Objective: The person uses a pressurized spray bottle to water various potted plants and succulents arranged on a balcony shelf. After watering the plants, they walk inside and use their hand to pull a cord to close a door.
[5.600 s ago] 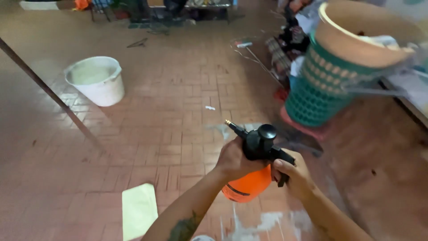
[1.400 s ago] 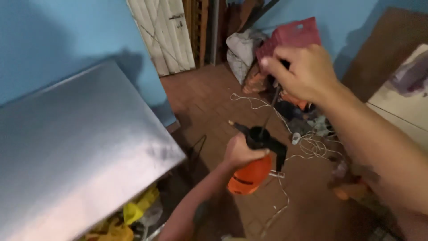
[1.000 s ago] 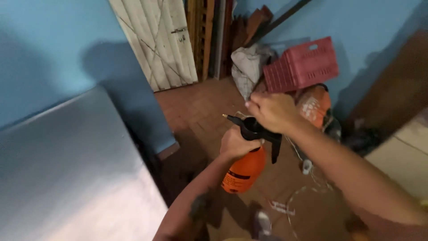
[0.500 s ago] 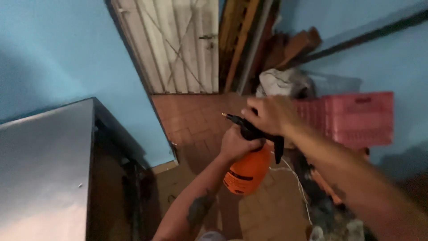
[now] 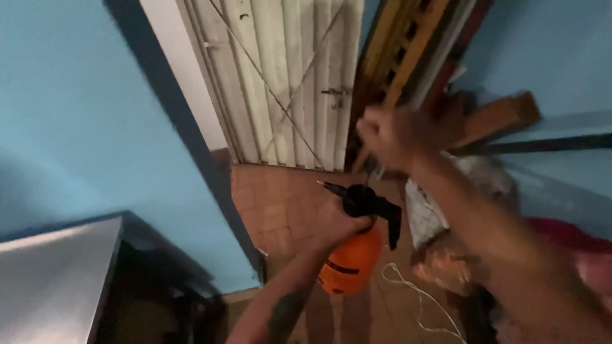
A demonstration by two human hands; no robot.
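Observation:
An orange pressure spray bottle (image 5: 350,264) with a black pump head and nozzle hangs in front of me at mid-frame. My left hand (image 5: 338,223) grips its neck just under the black head. My right hand (image 5: 389,134) is raised above the bottle in a fist, closed on the thin pump rod (image 5: 370,175) that runs down into the black head. The nozzle points left toward the door.
A white slatted door (image 5: 287,83) with a latch stands ahead, wooden boards (image 5: 414,57) leaning beside it. Blue walls (image 5: 76,114) flank both sides. A metal-topped cabinet (image 5: 51,280) is at lower left. Cloth bundles and a white cord (image 5: 414,299) lie on the brick floor at right.
My view has swung up toward the door. My right hand has risen from the bottle's top, pulling the pump rod up. The left hand keeps its grip.

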